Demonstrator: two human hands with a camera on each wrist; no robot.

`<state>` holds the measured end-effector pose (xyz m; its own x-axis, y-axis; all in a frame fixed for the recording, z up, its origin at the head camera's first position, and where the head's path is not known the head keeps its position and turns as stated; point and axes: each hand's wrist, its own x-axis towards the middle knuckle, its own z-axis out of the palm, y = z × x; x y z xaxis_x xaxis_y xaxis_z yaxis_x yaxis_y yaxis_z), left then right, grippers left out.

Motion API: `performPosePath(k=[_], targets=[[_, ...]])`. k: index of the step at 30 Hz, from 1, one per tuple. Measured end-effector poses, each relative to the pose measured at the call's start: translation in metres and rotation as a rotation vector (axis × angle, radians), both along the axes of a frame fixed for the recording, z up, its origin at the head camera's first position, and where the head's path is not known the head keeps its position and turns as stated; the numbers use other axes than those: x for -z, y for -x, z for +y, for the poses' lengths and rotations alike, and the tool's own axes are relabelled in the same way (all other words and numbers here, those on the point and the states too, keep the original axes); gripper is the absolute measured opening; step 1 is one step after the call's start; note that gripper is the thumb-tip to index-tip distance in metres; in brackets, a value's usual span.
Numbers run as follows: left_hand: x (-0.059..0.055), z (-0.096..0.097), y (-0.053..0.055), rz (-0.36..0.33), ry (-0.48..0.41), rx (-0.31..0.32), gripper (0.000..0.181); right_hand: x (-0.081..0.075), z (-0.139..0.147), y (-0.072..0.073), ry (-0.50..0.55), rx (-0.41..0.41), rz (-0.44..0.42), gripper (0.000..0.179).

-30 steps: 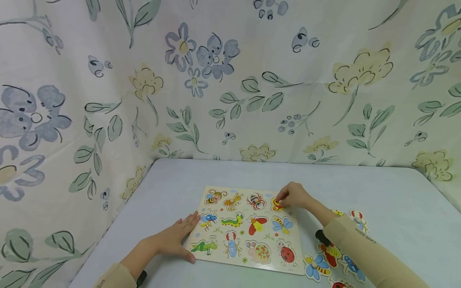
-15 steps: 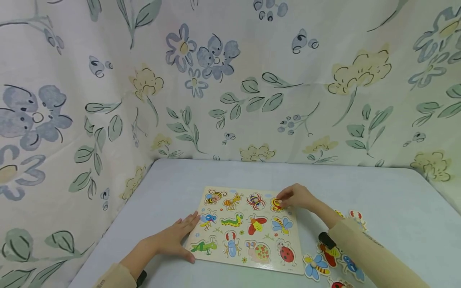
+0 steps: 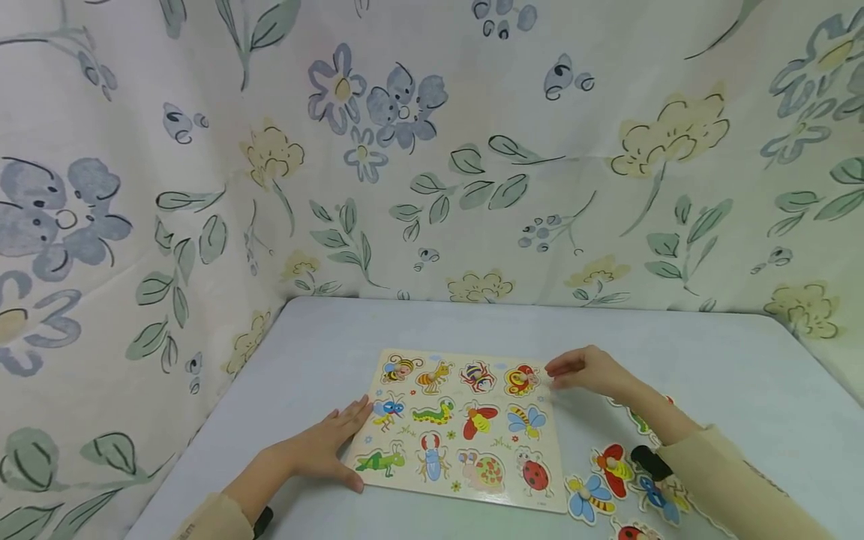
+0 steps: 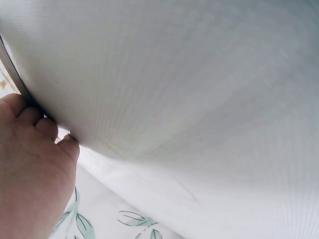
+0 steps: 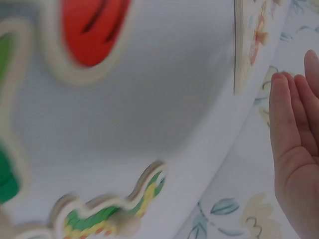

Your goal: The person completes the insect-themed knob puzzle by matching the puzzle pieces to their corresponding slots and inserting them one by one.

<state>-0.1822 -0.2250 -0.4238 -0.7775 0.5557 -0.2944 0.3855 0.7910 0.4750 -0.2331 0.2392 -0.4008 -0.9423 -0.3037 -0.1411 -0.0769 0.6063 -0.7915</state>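
A wooden insect puzzle board [image 3: 466, 442] lies on the table. My left hand [image 3: 324, 448] rests along its left edge, fingers spread, thumb by the near corner. The left wrist view shows those fingertips [image 4: 47, 127] at the board's edge. In the board's far right corner sits a butterfly piece [image 3: 523, 380], with bee [image 3: 401, 369], ant [image 3: 435, 378] and spider [image 3: 478, 377] pieces along the same row. Just right of that corner is my right hand [image 3: 594, 373], its fingers extended and holding nothing. The right wrist view has the hand [image 5: 296, 134] beside the board's edge.
Loose insect pieces lie right of the board: a dragonfly [image 3: 590, 499], a red-winged fly [image 3: 613, 471], a blue insect [image 3: 658, 499], a ladybug [image 3: 634, 532] and a caterpillar [image 5: 107, 219]. My right forearm [image 3: 736, 480] passes over some. Floral cloth [image 3: 432, 225] stands behind the table.
My right hand has let go of the butterfly piece and moved right, off the board, leaving the piece in the corner. The left hand has stayed at the edge.
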Motion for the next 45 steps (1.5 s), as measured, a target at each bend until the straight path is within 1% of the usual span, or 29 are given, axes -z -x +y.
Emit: performPosePath(k=[9, 12, 17, 26, 32, 39, 42, 45], targets=[[0.000, -0.001, -0.001, 0.005, 0.001, 0.002, 0.122, 0.000, 0.032, -0.020, 0.064, -0.022, -0.038, 0.032], [-0.001, 0.000, -0.001, 0.004, 0.000, -0.002, 0.122, 0.000, 0.039, -0.027, 0.085, -0.056, -0.034, 0.035], [-0.003, 0.001, -0.002, 0.001, 0.003, -0.004, 0.123, 0.001, 0.048, -0.039, 0.121, -0.085, -0.042, 0.039], [-0.001, 0.000, -0.001, -0.003, -0.002, -0.005, 0.122, 0.007, 0.054, -0.057, 0.134, -0.086, -0.075, 0.037], [-0.001, 0.000, -0.001, -0.002, -0.006, -0.002, 0.122, 0.002, 0.068, -0.067, 0.146, -0.105, -0.069, 0.037], [-0.001, -0.001, -0.002, 0.008, -0.007, 0.002, 0.122, -0.005, 0.085, -0.079, 0.163, -0.101, -0.069, 0.040], [-0.001, -0.001, -0.002, 0.005, -0.008, 0.002, 0.122, -0.006, 0.092, -0.084, 0.162, -0.120, -0.068, 0.039], [-0.002, -0.001, -0.002, 0.002, -0.008, 0.003, 0.122, -0.005, 0.097, -0.089, 0.189, -0.146, -0.086, 0.037]])
